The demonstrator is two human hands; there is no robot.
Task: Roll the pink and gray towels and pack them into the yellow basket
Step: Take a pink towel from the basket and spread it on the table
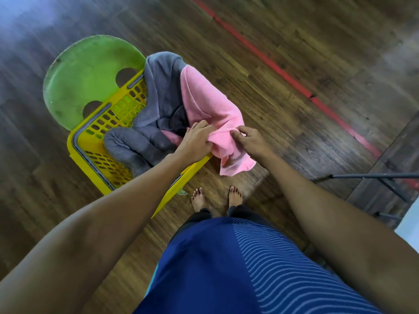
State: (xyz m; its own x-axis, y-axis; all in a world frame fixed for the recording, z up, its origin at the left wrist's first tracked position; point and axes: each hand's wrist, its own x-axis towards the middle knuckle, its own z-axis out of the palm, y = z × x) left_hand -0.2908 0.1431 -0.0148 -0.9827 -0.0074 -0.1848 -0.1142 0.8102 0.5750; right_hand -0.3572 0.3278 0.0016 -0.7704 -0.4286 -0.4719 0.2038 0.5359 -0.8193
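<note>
A yellow slotted basket (90, 141) stands on a green round stool (90, 73). Gray towels lie in it: one loose and draped over the far rim (161, 87), one rolled up at the near side (133, 143). A pink towel (208, 105) hangs unrolled over the basket's right edge, its end dangling toward the floor. My left hand (195, 141) grips the pink towel's near edge. My right hand (251, 139) pinches the same edge a little to the right. A second bit of pink shows under the left hand.
The floor is dark wood planks with a red tape line (283, 73) running diagonally at the right. My bare feet (215, 198) stand just right of the basket. Black metal legs (374, 180) of some stand reach in from the right edge.
</note>
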